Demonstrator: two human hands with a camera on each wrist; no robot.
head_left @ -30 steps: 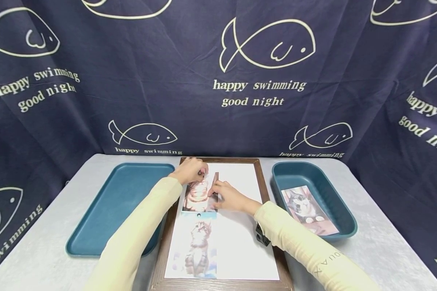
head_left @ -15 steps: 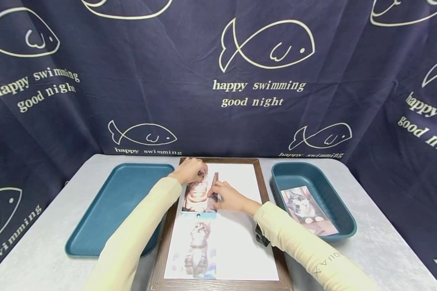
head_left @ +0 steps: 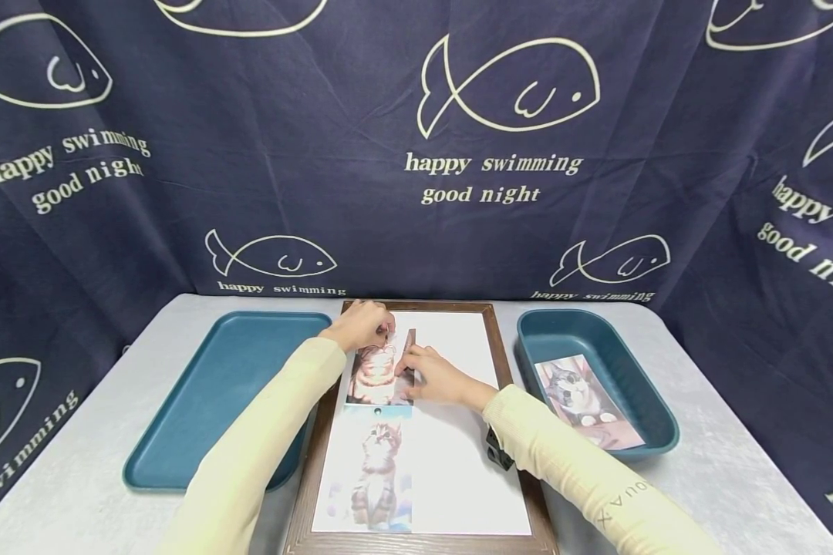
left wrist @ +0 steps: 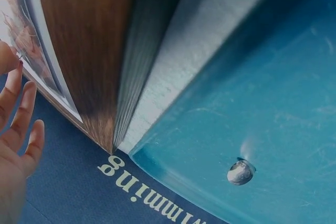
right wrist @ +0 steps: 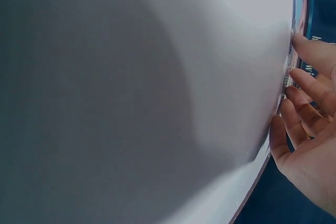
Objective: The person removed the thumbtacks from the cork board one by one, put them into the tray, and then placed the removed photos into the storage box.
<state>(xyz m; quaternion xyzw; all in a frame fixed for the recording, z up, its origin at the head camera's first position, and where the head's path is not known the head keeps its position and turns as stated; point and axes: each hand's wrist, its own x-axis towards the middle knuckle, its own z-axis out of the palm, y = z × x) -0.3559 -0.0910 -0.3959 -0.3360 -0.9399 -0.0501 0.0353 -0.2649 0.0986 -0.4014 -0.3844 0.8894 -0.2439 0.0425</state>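
On the white framed board (head_left: pixel 465 478), an orange cat picture (head_left: pixel 375 374) lies at the upper left. My left hand (head_left: pixel 364 325) is at its top, thumb and forefinger brought together on what looks like a small dark object, mostly hidden. My right hand (head_left: pixel 440 375) touches the picture's right edge with its fingers; in the right wrist view, those fingers (right wrist: pixel 310 90) extend along the edge. Just below lies a kitten picture (head_left: pixel 378 478) with a small round silvery stud (head_left: pixel 378 411) at its top middle.
A flat blue-green tray (head_left: pixel 229 393) stands to the left; the left wrist view shows a round silver stud (left wrist: pixel 241 172) in it. The deeper blue-green bin (head_left: pixel 600 327) on the right holds a grey cat picture (head_left: pixel 586 401). Patterned dark blue cloth (head_left: pixel 416 231) hangs behind.
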